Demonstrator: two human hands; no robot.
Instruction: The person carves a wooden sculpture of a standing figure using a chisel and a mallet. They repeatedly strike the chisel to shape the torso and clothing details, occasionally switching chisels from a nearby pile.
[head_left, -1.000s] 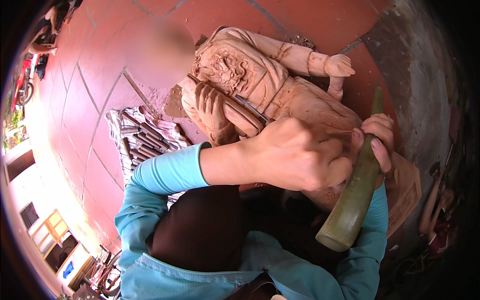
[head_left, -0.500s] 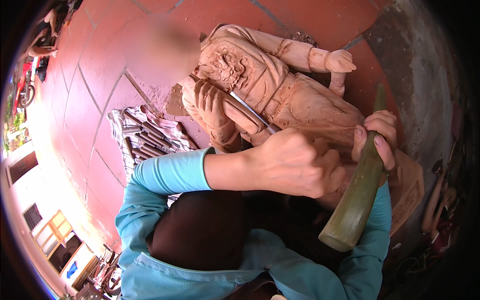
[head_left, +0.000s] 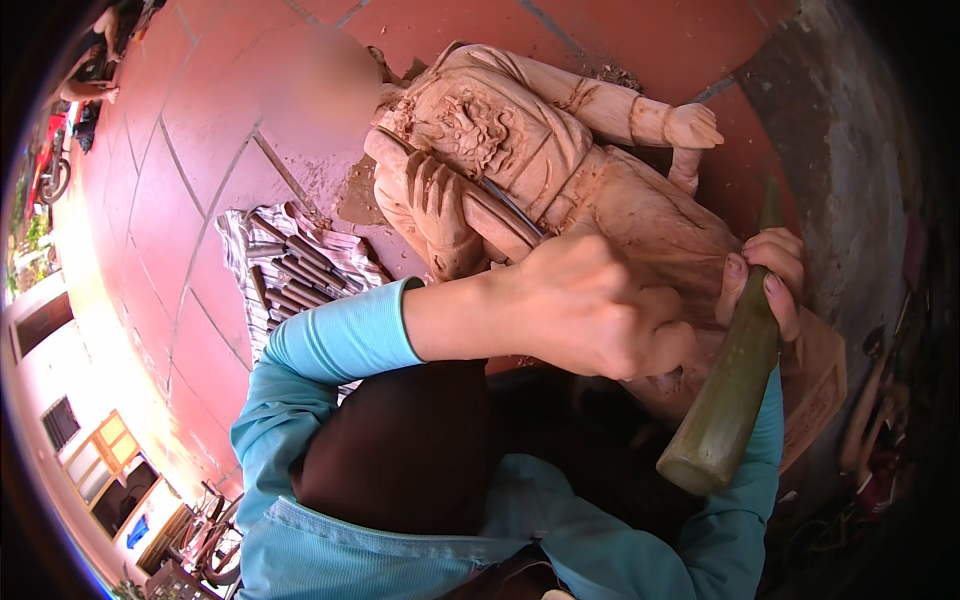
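A carved wooden statue of a robed figure (head_left: 620, 200) lies on its back in front of me, its head end to the left. My left hand (head_left: 590, 305) is closed in a fist around a chisel (head_left: 513, 207); the handle is hidden in the fist. The thin metal blade points up and left, along the statue's carved hand and the bar it clasps. My right hand (head_left: 768, 268) grips a green, tapered club-like mallet (head_left: 725, 400) near its narrow part. The mallet's thick end hangs down toward me, right of my left fist.
Several chisels (head_left: 300, 270) lie on a striped cloth (head_left: 235, 240) to the left. Wood chips (head_left: 615, 75) dot the red tiled floor (head_left: 180, 250). A motorbike (head_left: 52, 165) and another person's legs (head_left: 90, 90) show at the far left, a bicycle (head_left: 212, 540) at lower left.
The mallet has shifted slightly right and up with my right hand. My left fist stays closed on the chisel, and its blade shows less. The statue sits slightly farther right in view.
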